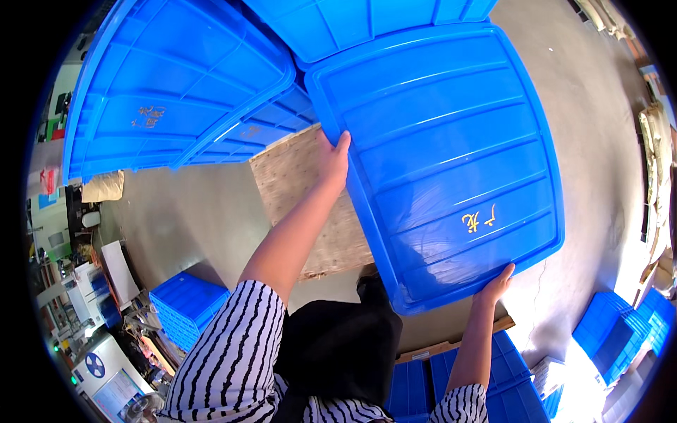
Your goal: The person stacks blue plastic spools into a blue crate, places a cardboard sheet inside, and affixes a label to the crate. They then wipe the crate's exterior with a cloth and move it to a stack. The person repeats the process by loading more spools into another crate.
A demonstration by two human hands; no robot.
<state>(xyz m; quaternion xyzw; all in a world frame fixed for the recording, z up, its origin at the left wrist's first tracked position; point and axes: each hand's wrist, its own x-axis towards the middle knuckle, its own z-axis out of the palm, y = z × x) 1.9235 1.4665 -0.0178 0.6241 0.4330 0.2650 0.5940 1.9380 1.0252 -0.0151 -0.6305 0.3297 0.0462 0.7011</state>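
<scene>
A large blue plastic crate lid (437, 148), ribbed and with yellow markings, is held tilted in front of me. My left hand (334, 161) grips its left edge, thumb on top and fingers hidden behind the rim. At the near right corner, my right hand (496, 285) holds the edge the same way, with its fingers mostly out of sight underneath. The lid's far edge meets a blue crate (367, 25) at the top of the view. Tall stacked blue crates (190, 84) stand to the left of my left hand.
A wooden board (289, 183) lies on the floor below my left arm. Blue lids are piled (187, 303) at the lower left, near a cluttered work area. More blue plastic pieces (479, 374) lie close to me, and others (612, 335) stand at the right. Sacks (656, 169) line the far right.
</scene>
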